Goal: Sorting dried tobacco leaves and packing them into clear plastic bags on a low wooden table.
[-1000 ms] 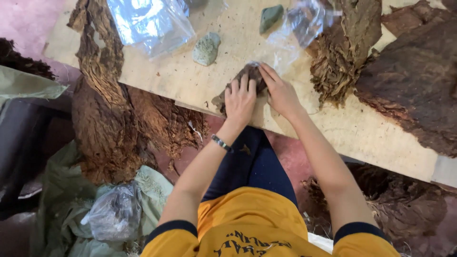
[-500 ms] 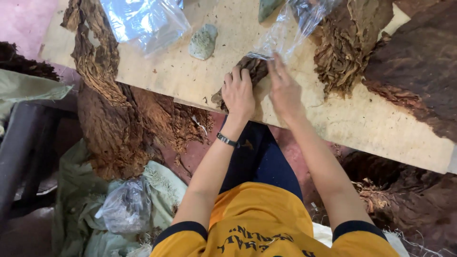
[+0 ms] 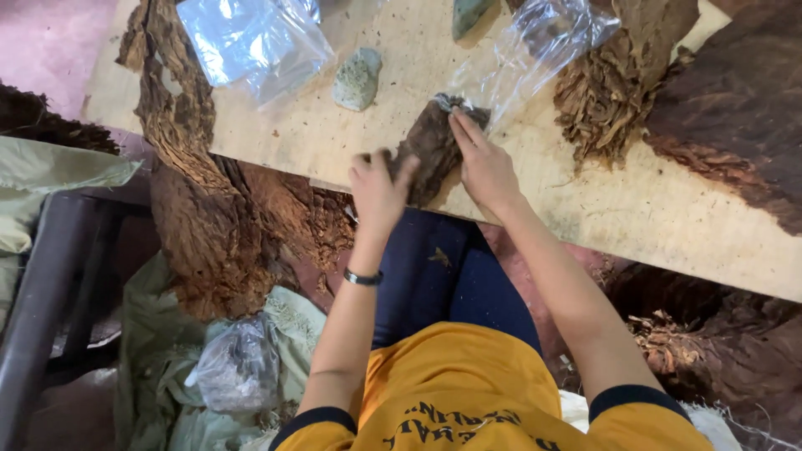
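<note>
Both hands press a brown leaf bundle (image 3: 430, 150) at the near edge of the wooden board (image 3: 585, 217), left hand (image 3: 380, 188) curled around it, right hand (image 3: 484, 167) flat, fingers spread, perhaps pushing it into the clear bag (image 3: 535, 46).

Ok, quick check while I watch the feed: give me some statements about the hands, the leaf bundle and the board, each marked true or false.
1. Both hands rest on the brown leaf bundle at the near edge of the wooden board. True.
2. The left hand wears a dark band at the wrist. True.
3. The right hand holds the grey-green stone. False: the stone lies apart on the board, untouched.
4. The clear plastic bag by the right hand's fingertips lies on the floor. False: it lies on the board.
5. Dried leaves hang over the board's left end. True.
</note>
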